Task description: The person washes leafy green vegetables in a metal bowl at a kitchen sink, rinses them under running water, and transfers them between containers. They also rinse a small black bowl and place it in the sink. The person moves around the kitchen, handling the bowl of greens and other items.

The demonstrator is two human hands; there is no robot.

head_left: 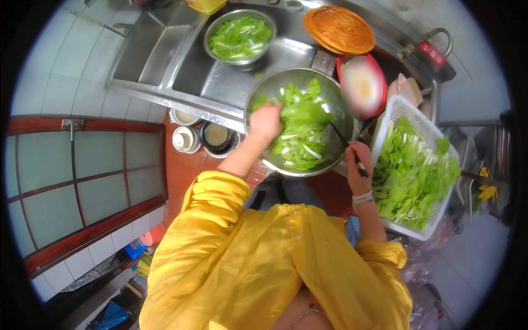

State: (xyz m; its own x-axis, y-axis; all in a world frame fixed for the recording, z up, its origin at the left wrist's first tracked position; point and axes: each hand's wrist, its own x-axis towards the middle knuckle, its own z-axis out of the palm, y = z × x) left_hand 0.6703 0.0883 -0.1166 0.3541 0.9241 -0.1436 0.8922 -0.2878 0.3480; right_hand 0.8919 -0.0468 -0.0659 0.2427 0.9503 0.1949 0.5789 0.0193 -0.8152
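A wide steel bowl (260, 88) holds leafy green vegetables (303, 128) with pale stems, partly blurred. My left hand (266, 121) reaches over the bowl's left side, its fingers closed around some greens. At the bowl's right edge, my right hand (358, 159) grips a dark-handled knife (340, 134); the dark blade points into the bowl beside the leaves, and its tip is hard to make out. Right of that hand, a white perforated plastic basket (443, 204) is heaped with more greens. A smaller steel bowl (210, 49) of cut greens stands farther back on the left.
A steel sink (165, 51) spans the back. Orange woven baskets (340, 29) lie beyond the large bowl, with a red-rimmed basin (381, 82) near them. A faucet (445, 37) is at the right back. Several round containers (187, 139) stand on the red floor below the sink's front edge.
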